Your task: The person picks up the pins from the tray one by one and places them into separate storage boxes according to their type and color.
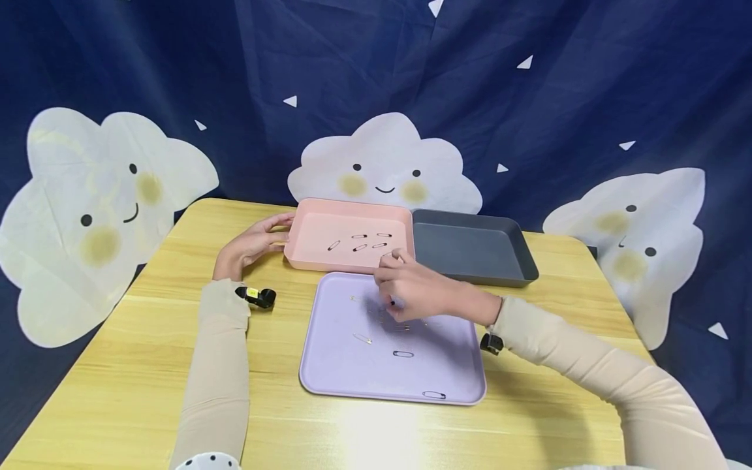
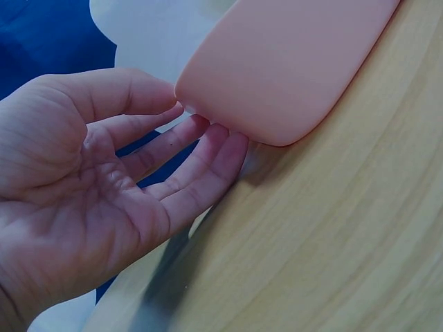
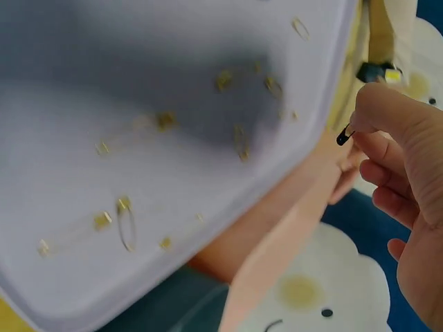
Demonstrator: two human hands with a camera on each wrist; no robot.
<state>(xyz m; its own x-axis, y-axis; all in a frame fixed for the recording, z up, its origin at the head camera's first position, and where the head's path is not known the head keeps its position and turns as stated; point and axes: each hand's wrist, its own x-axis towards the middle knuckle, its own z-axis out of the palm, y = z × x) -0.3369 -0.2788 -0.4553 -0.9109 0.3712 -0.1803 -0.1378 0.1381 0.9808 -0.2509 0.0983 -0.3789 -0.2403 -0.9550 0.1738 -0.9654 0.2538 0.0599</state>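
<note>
The right hand (image 1: 414, 287) is pinching a black pin (image 3: 344, 135), its small rounded head showing past the fingertips, over the far part of the purple tray (image 1: 346, 375). The left hand (image 1: 249, 247), well apart, is resting lightly bent fingertips against the left end of the pink tray (image 1: 311, 228). Inside that tray five dark pins (image 1: 360, 248) are lying scattered, slim wire loops. On the purple tray, long thin gold pins (image 1: 362, 339) are glinting, and two other dark pins (image 1: 403, 354) are lying nearer. This tray is looking shallow and round-cornered; the pink one is showing smooth, higher walls. A dark grey tray (image 1: 470, 248) is touching the pink one's right side. Beneath, a yellow table (image 1: 264, 391) is showing wood grain. Beyond, navy cloth (image 1: 352, 52) is hanging in soft folds, bearing white clouds (image 1: 384, 150).
</note>
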